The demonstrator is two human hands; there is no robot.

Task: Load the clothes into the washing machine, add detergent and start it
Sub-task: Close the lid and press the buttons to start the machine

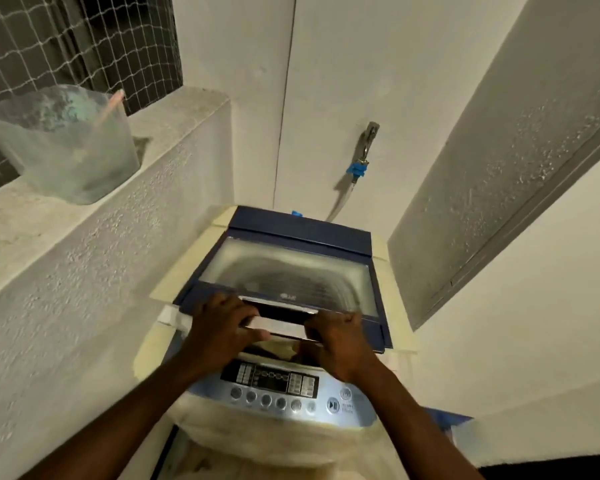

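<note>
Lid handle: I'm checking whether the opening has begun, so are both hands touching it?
Touching. The head view shows the left hand and right hand each wrapped over the lid handle.

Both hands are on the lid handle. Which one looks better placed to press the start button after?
Probably the right hand. The start button sits at the panel's right end, just below that wrist, while the left hand grips the lid further away.

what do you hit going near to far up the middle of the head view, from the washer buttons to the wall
control panel → left hand and right hand on the lid handle → glass lid → blue hose fitting → wall tap
</note>
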